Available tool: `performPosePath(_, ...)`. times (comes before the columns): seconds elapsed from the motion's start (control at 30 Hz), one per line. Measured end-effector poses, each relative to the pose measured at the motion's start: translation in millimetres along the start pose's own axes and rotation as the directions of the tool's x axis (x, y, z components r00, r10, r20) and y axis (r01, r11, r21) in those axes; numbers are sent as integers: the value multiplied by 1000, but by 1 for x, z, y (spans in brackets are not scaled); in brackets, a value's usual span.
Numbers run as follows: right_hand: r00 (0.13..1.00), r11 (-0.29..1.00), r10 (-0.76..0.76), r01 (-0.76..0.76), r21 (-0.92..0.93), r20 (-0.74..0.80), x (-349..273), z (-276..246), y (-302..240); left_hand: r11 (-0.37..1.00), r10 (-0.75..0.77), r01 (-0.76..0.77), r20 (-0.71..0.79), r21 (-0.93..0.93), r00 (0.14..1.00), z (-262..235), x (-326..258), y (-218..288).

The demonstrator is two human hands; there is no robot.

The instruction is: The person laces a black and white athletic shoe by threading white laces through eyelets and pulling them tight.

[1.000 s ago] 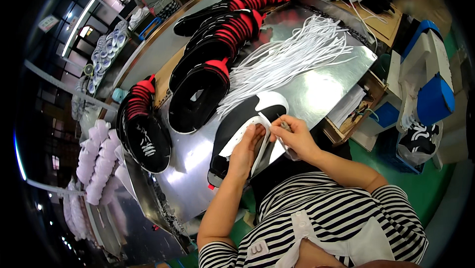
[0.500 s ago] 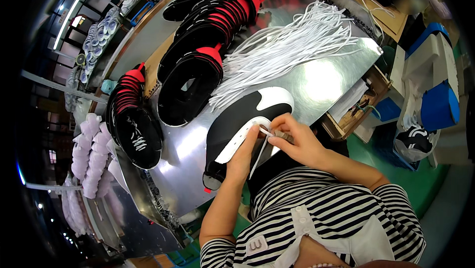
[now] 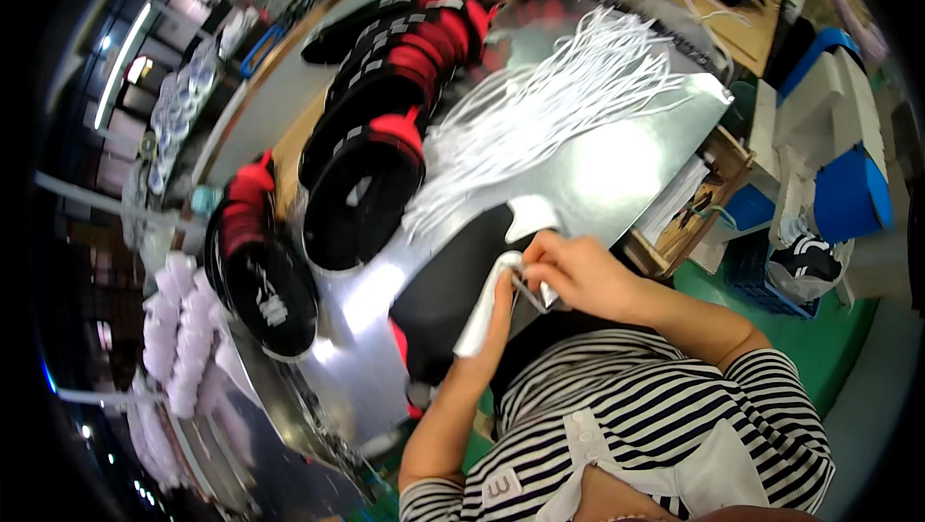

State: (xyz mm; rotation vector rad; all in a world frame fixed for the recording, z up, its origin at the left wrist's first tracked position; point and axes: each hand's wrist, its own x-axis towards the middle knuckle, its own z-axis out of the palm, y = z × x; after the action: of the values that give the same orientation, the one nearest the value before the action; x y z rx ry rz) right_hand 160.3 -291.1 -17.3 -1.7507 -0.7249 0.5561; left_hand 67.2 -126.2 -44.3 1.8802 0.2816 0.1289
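Shoe upper (image 3: 453, 281): black and white, flat on metal table (image 3: 617, 160), at 6 o'clock.
Left hand (image 3: 496, 305): fingers pinching its white edge.
Right hand (image 3: 578, 276): fingers closed on lace (image 3: 528, 288).
Laces (image 3: 540, 107): at 12 o'clock.

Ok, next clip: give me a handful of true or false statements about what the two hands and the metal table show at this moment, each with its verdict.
1. Both hands meet at the black and white shoe upper at the near table edge. True.
2. The left hand rests flat on the loose white laces. False: it is at the shoe upper; the white laces lie fanned out farther up the metal table.
3. The right hand pinches something thin at the upper. True, though what it pinches is too small to tell.
4. The stacked uppers have blue collars. False: they are black with red collars.
5. The person wears a plain white top. False: the striped top is black and white.
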Motion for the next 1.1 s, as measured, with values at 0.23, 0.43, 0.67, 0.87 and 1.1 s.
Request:
performPosePath(0.23,989,912,-61,109,-395,132,17,14,-10,975,156,-149,-29,164,987,12,-20,-5)
performPosePath(0.43,983,889,-29,109,-445,182,15,1,-5,981,-55,53,-7,-185,998,8,-18,-5)
performPosePath(0.67,981,966,-157,129,-223,-114,19,-37,24,803,-293,342,175,-488,940,-39,-3,-41)
performPosePath(0.87,988,998,41,-47,-39,-148,35,-15,44,969,-224,239,174,-68,959,-43,9,-34)
performPosePath(1.1,947,947,155,-61,314,-282,74,-19,84,960,-246,278,349,-44,905,-63,39,-27)
